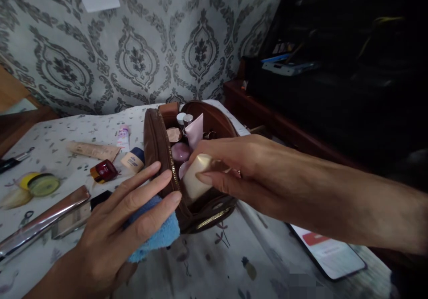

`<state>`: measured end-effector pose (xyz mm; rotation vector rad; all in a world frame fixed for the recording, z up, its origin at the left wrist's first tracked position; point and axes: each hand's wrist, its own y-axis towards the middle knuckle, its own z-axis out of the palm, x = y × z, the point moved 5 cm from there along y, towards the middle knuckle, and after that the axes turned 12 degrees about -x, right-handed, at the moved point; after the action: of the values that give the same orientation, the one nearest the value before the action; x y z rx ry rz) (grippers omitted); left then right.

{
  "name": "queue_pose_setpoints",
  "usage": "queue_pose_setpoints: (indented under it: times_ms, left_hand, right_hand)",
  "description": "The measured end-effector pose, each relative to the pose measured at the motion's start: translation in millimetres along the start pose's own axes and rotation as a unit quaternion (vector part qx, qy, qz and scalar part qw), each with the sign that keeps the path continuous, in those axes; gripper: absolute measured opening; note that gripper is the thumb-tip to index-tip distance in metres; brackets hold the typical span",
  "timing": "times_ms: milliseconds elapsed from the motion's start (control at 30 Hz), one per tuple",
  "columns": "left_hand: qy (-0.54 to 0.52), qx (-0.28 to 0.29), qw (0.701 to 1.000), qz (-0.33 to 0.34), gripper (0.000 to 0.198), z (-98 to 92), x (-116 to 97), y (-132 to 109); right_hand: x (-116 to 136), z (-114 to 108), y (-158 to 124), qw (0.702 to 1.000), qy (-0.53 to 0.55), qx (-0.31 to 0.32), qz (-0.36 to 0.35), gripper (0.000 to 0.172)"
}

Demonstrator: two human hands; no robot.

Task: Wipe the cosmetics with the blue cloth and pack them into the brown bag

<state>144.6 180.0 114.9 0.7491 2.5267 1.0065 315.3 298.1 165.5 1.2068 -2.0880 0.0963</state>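
Note:
A brown zip bag (155,134) lies open on a patterned cloth, with a pink tube (195,131), a purple round item (180,152) and other cosmetics inside. My right hand (234,165) reaches into it from the right, fingers closed on a cream-coloured container (195,183) within the bag's mouth. Its far fingers are partly hidden. My left hand (123,218) rests against the bag's left edge, fingertips on the rim near the zip. A blue fluffy cloth (158,227) lies beneath that hand, apparently held between palm and thumb; the thumb is mostly hidden.
Left of the bag are a beige tube (93,150), a dark red bottle (104,171), a blue-capped jar (133,159), a small pink tube (123,137), a round green-lidded item (43,184) and a long metallic case (50,218). A phone (331,254) lies at the lower right.

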Motion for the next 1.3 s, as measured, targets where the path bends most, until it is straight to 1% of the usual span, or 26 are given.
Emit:
queue_pose_setpoints:
  times_ms: [200,300,367,433,500,600,700,767,867,1000,1100,1200,1267,1300]
  left_hand:
    - [-0.003,-0.01,1.0,0.005,0.045,0.2,0.1,0.5]
    - [-0.002,-0.018,1.0,0.019,0.043,0.3,0.5,0.1]
    - [-0.004,-0.02,1.0,0.019,0.044,0.5,1.2,-0.2]
    - [-0.006,-0.014,1.0,0.017,0.047,1.1,1.0,-0.2]
    - [-0.007,-0.011,1.0,0.018,0.051,1.7,-0.7,0.3]
    - [-0.001,-0.019,1.0,0.006,0.053,1.7,-2.3,1.3]
    - [0.005,-0.029,1.0,0.002,0.049,1.2,-2.1,1.6]
    - [0.002,-0.031,1.0,0.007,0.046,1.1,-1.4,1.8]
    - [-0.005,-0.031,0.999,0.022,0.047,1.4,-1.6,2.7]
    - [-0.003,-0.048,0.999,0.012,0.049,1.4,-2.7,4.1]
    - [-0.006,-0.05,0.999,0.006,0.048,1.9,-3.7,3.9]
    - [-0.008,-0.049,0.999,-0.004,0.048,1.5,-2.7,3.4]
    - [-0.013,-0.044,0.999,-0.006,0.05,1.1,-2.2,3.3]
    - [-0.017,-0.04,0.999,-0.005,0.051,1.0,-2.2,3.4]
  right_hand:
    - [0.3,2.5,-1.3,0.998,-0.053,0.033,-0.005,0.02]
    - [2.6,5.0,1.5,0.996,-0.058,0.054,-0.035,0.02]
    - [3.6,6.3,4.4,0.995,-0.051,0.052,-0.061,0.018]
    - [3.6,9.1,8.0,0.994,-0.046,0.05,-0.084,0.014]
    - [2.7,14.6,12.1,0.992,-0.05,0.069,-0.095,0.012]
    - [3.9,22.8,17.8,0.987,-0.051,0.106,-0.108,0.02]
    - [7.8,23.3,20.6,0.986,-0.039,0.098,-0.129,0.021]
    - [7.3,21.3,19.5,0.988,-0.034,0.085,-0.121,0.019]
    - [2.4,17.8,15.0,0.993,-0.036,0.074,-0.084,0.014]
    - [-2.0,16.8,10.9,0.993,-0.062,0.083,-0.054,0.015]
    - [-2.2,15.9,13.1,0.995,-0.049,0.075,-0.048,0.02]
    - [-1.2,12.0,16.7,0.997,-0.016,0.058,-0.044,0.028]
    - [-1.1,6.2,18.4,0.999,0.009,0.034,-0.025,0.035]
    - [-1.5,1.8,19.0,1.0,0.026,0.01,-0.008,0.038]
